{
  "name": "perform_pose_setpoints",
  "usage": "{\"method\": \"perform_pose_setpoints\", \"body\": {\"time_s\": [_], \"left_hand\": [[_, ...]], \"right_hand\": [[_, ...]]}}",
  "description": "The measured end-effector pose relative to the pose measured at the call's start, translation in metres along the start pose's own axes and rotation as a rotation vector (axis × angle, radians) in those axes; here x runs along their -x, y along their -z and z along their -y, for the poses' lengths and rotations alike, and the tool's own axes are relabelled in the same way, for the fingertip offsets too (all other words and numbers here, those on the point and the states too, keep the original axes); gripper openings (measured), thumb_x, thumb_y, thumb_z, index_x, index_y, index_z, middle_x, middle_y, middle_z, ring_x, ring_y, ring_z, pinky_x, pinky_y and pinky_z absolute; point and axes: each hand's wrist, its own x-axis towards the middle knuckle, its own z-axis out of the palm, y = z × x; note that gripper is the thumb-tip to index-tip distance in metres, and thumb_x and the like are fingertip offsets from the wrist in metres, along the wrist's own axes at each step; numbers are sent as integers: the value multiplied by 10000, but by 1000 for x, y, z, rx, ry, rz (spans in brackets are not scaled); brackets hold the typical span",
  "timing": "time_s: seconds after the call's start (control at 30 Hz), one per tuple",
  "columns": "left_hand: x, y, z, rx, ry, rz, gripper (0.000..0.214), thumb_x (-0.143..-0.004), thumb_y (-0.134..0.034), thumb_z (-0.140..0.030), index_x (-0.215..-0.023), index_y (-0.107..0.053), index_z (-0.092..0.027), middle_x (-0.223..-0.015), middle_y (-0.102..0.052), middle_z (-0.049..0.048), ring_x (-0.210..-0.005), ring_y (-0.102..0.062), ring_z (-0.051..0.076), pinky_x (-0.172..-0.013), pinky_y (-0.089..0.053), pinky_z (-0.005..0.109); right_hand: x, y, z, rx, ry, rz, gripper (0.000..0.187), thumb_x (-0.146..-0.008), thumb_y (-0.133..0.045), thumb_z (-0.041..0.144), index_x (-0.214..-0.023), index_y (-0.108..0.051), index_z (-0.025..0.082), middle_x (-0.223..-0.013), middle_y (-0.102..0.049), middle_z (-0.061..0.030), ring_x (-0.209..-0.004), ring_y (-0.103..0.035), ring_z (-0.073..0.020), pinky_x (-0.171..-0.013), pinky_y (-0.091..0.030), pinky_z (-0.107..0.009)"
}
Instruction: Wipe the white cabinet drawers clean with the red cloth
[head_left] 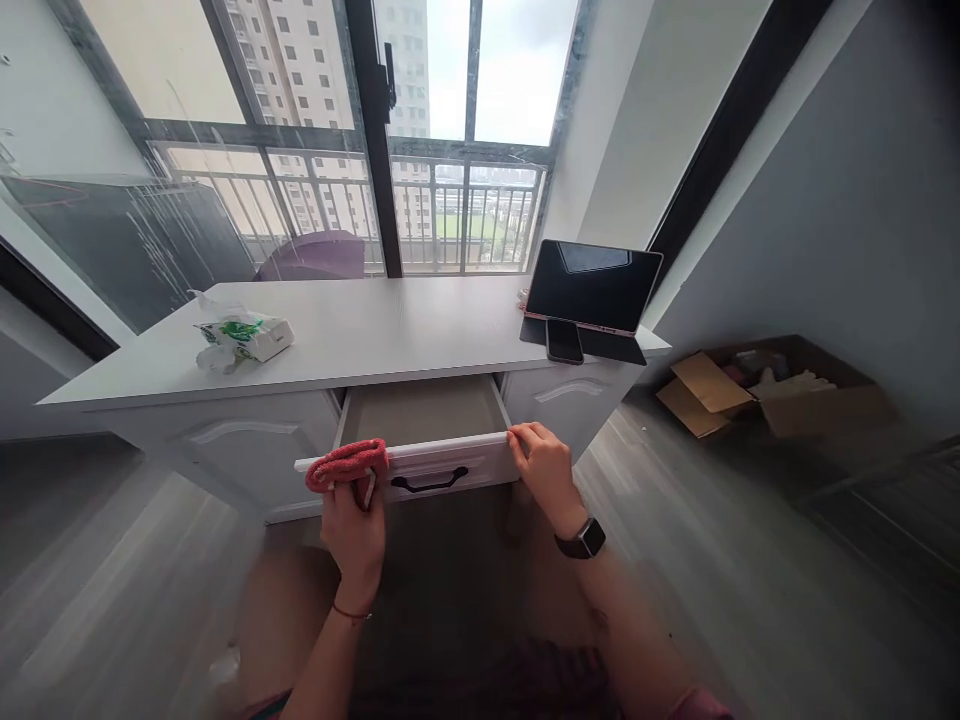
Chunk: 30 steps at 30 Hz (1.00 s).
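Observation:
A white drawer (480,455) is pulled out from the middle of a white desk (390,320), and its inside looks bare. My left hand (354,540) grips a folded red cloth (346,464), which lies over the left part of the drawer front's top edge. Around the right end of that front, the fingers of my right hand (546,465) are closed, with the thumb on the near side. Between my hands sits the drawer's black handle (430,480), touched by neither. A watch (583,541) is on my right wrist.
A tissue pack (255,335) lies on the desk's left side. On the right stand a tablet (592,285) and a phone (564,341). An open cardboard box (817,405) with things inside is on the floor at right. Windows rise behind the desk.

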Motion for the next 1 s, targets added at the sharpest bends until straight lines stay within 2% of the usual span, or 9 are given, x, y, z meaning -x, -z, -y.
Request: {"method": "perform_pose_setpoints", "body": {"time_s": [0.1, 0.3, 0.47, 0.53, 0.63, 0.73, 0.83, 0.9, 1.0], "left_hand": [[10, -12, -24, -11, -47, -16, 328, -809, -600, -292, -1108, -523, -183, -1064, -571, 108, -887, -582, 269, -639, -441, 337], [38, -40, -61, 79, -292, 60, 330, -819, -565, -203, -1145, -545, -155, -1102, -613, 154, -951, -616, 280, -723, -490, 354], [43, -43, -78, 166, -328, 148, 355, -796, -569, -168, -1150, -543, -172, -1079, -625, 139, -947, -618, 274, -734, -496, 355], [39, -37, -74, 169, -290, 147, 343, -795, -586, -202, -1133, -545, -157, -1067, -622, 144, -912, -620, 272, -714, -489, 353], [24, -22, -55, 142, -144, 118, 326, -798, -595, -284, -1097, -544, -162, -1060, -608, 132, -888, -610, 269, -676, -464, 347], [7, -5, -27, 140, 27, 73, 279, -777, -596, -282, -1032, -531, -191, -973, -591, 66, -844, -587, 233, -655, -426, 318], [-2, 5, 2, 236, 168, 66, 278, -712, -625, -231, -966, -515, -211, -802, -544, -24, -714, -542, 165, -641, -403, 283], [-1, 8, 15, 354, 233, 97, 314, -665, -640, -207, -953, -515, -216, -760, -520, -51, -686, -520, 142, -662, -410, 275], [11, 12, 26, 651, 391, 113, 371, -634, -661, -226, -982, -534, -207, -846, -566, -27, -771, -550, 147, -731, -443, 276]], "right_hand": [[0, 0, 0, -5, -1, 6, 283, -949, -416, 297, -952, -676, 186, -940, -676, -69, -869, -624, -204, -789, -460, -312], [1, 0, -4, -26, -1, 8, 278, -943, -424, 295, -963, -681, 194, -965, -682, -75, -891, -629, -206, -808, -468, -319], [3, -2, -7, -44, 22, 23, 263, -928, -439, 268, -1004, -679, 192, -1024, -682, -83, -965, -625, -216, -854, -483, -340], [4, -4, -10, -49, 29, 16, 264, -923, -446, 270, -1030, -674, 192, -1053, -677, -89, -992, -620, -222, -868, -490, -351], [6, -7, -13, -70, 30, -11, 274, -921, -446, 279, -1061, -668, 199, -1087, -668, -95, -1022, -614, -225, -897, -491, -373], [14, -12, -10, -104, 31, -85, 291, -926, -434, 279, -1087, -657, 187, -1134, -651, -112, -1092, -584, -234, -964, -462, -416], [34, -25, 7, -158, 54, -168, 292, -934, -419, 259, -1121, -635, 195, -1204, -615, -114, -1174, -533, -232, -1008, -432, -440], [53, -39, 23, -208, 113, -130, 289, -937, -414, 238, -1135, -624, 221, -1185, -619, -98, -1139, -555, -219, -977, -458, -417], [77, -66, 45, -271, 198, 73, 325, -939, -421, 234, -1225, -576, 229, -1195, -619, -94, -1105, -579, -213, -941, -485, -383]]}}
